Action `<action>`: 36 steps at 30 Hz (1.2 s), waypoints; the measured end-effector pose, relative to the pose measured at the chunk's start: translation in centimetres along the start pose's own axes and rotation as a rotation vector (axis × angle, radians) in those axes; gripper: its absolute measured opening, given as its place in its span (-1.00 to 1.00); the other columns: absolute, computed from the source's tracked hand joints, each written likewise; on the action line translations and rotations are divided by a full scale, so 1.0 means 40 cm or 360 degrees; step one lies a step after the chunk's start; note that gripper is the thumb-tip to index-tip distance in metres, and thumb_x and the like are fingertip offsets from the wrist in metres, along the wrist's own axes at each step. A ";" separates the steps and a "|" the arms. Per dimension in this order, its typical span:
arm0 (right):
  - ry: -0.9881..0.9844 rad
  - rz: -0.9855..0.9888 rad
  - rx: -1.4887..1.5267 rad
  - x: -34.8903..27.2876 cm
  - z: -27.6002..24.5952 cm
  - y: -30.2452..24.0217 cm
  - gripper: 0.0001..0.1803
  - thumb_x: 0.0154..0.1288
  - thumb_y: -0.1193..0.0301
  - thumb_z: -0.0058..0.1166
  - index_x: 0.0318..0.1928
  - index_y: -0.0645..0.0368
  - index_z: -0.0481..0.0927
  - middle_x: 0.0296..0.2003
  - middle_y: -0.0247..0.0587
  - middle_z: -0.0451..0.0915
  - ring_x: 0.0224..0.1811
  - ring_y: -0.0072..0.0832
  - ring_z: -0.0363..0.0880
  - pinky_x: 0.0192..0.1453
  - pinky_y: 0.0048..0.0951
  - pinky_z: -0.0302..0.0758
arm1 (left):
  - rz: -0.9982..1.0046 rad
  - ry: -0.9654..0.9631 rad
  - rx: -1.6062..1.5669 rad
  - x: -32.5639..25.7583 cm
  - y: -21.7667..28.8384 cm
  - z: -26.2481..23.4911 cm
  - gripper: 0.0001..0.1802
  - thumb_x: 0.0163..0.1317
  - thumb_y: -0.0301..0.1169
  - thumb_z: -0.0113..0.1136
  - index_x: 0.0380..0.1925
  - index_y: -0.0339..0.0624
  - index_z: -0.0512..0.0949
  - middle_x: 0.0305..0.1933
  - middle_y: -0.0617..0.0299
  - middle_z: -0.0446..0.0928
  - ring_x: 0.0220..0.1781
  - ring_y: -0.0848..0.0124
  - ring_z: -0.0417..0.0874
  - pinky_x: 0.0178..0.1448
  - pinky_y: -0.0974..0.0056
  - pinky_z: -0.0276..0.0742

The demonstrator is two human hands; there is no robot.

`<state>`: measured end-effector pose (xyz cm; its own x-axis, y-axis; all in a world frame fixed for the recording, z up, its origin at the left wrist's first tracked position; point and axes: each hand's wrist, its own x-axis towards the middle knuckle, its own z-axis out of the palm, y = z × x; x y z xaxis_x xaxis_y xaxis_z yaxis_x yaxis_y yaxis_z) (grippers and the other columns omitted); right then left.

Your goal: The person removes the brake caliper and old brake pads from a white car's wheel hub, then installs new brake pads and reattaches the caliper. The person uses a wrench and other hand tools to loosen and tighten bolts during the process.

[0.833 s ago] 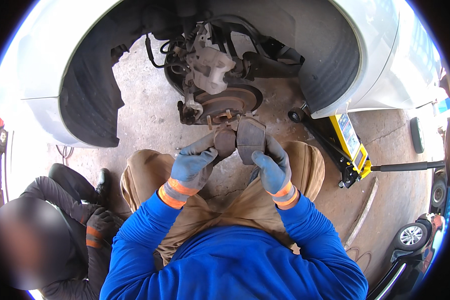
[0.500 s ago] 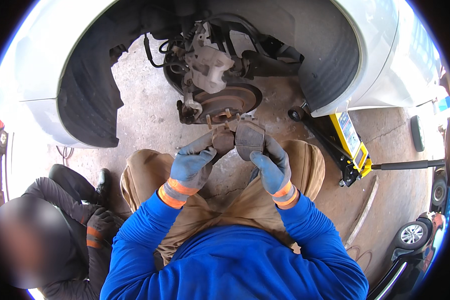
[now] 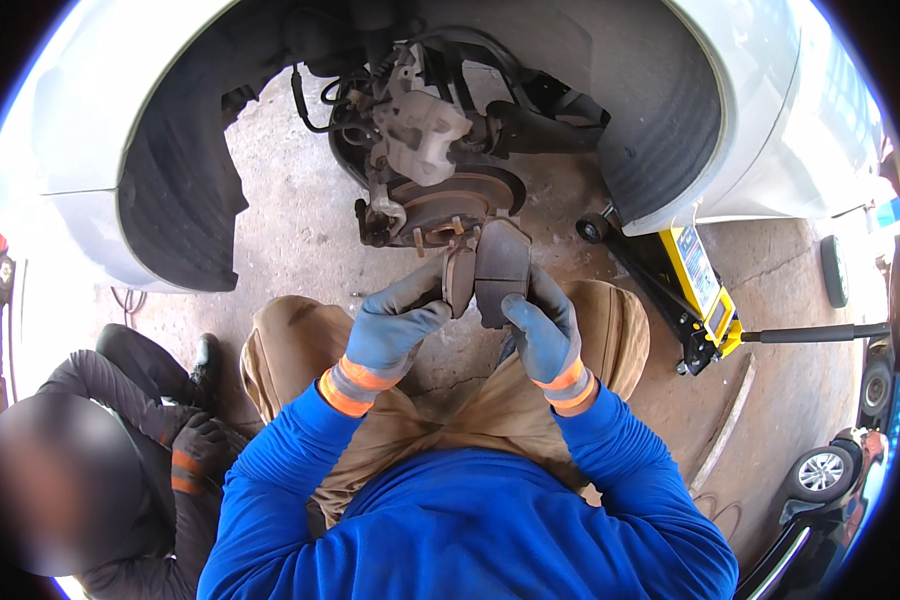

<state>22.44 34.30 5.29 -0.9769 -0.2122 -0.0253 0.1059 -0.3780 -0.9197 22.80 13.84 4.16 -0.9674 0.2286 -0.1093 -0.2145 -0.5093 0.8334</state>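
Note:
Both my hands wear blue-grey gloves with orange cuffs. My left hand [image 3: 395, 318] is closed round a worn brown brake pad [image 3: 459, 280], which is turned nearly edge-on. A second brake pad [image 3: 503, 262], dark grey-brown with a groove across its face, is gripped by my right hand [image 3: 547, 328], thumb on its lower edge. The two pads stand side by side, close together, above my knees. Just beyond them are the rusty brake disc [image 3: 460, 195] with its wheel studs and the grey brake caliper [image 3: 420, 135], inside the wheel arch.
A yellow and black floor jack [image 3: 695, 280] stands under the silver car [image 3: 80, 130], its handle reaching right. At lower left a person [image 3: 170, 500] in dark clothes and gloves sits close by. A pale strip [image 3: 725, 425] lies on the concrete floor; a dark car [image 3: 820, 520] is at lower right.
The left pad has turned from showing its face to nearly edge-on. The right pad has been tilted up so more of its face shows. Both arms stay in about the same place.

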 end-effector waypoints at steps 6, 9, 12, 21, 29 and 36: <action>-0.0049 0.0067 -0.0071 0.002 -0.003 0.006 -0.60 0.26 0.51 -0.08 0.11 0.40 0.46 -0.13 -0.21 0.59 -0.14 -0.55 0.53 -0.04 -0.50 0.46 | 0.0026 0.0045 0.0048 0.001 0.017 0.018 -0.42 0.20 -0.75 0.13 0.27 -0.35 0.35 0.16 0.15 0.51 0.09 0.49 0.53 0.19 0.39 0.45; -0.0054 0.0064 -0.0064 0.002 0.005 0.007 -0.61 0.27 0.50 -0.08 0.10 0.38 0.47 -0.14 -0.23 0.59 -0.16 -0.58 0.52 -0.06 -0.53 0.45 | 0.0043 0.0065 0.0095 0.002 0.028 0.031 -0.41 0.19 -0.74 0.16 0.27 -0.36 0.36 0.13 0.16 0.53 0.05 0.51 0.55 0.16 0.41 0.48; -0.0037 0.0117 -0.0121 0.001 0.019 -0.004 -0.64 0.27 0.50 -0.07 0.06 0.37 0.50 -0.18 -0.27 0.59 -0.19 -0.62 0.51 -0.09 -0.56 0.44 | 0.0059 0.0125 0.0241 -0.004 0.031 0.036 -0.41 0.18 -0.73 0.19 0.26 -0.37 0.36 0.10 0.16 0.55 0.03 0.52 0.56 0.14 0.41 0.50; -0.0108 0.0101 -0.0210 0.000 0.019 -0.011 -0.67 0.28 0.56 -0.07 0.05 0.31 0.52 -0.27 -0.31 0.60 -0.28 -0.63 0.51 -0.16 -0.54 0.44 | 0.0055 0.0178 0.0216 0.003 0.024 0.036 -0.39 0.16 -0.71 0.23 0.25 -0.41 0.35 0.11 0.14 0.55 0.03 0.51 0.56 0.13 0.42 0.52; -0.0348 -0.0588 -0.1391 -0.018 0.067 -0.028 -0.41 0.12 0.34 0.19 0.12 0.43 0.45 -0.14 0.10 0.51 -0.14 -0.12 0.54 -0.04 -0.29 0.50 | 0.0086 0.0195 0.0153 -0.013 -0.001 0.050 -0.46 0.21 -0.58 0.27 0.22 -0.36 0.41 0.00 0.24 0.57 -0.09 0.59 0.56 0.01 0.47 0.53; -0.0487 -0.0833 -0.1506 -0.047 0.088 -0.023 -0.38 -0.03 0.35 0.29 0.11 0.29 0.52 -0.13 -0.02 0.51 -0.33 -0.33 0.57 -0.21 -0.40 0.55 | -0.0381 0.0251 -0.0148 -0.042 0.030 0.020 -0.66 0.24 -0.46 0.26 0.01 -0.34 0.54 -0.20 0.23 0.59 -0.27 0.50 0.62 -0.13 0.41 0.59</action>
<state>24.82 31.87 7.58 -0.7594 -0.4895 0.4286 -0.6146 0.3233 -0.7195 24.27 13.49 5.77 -0.8951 0.2237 -0.3856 -0.4437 -0.5320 0.7212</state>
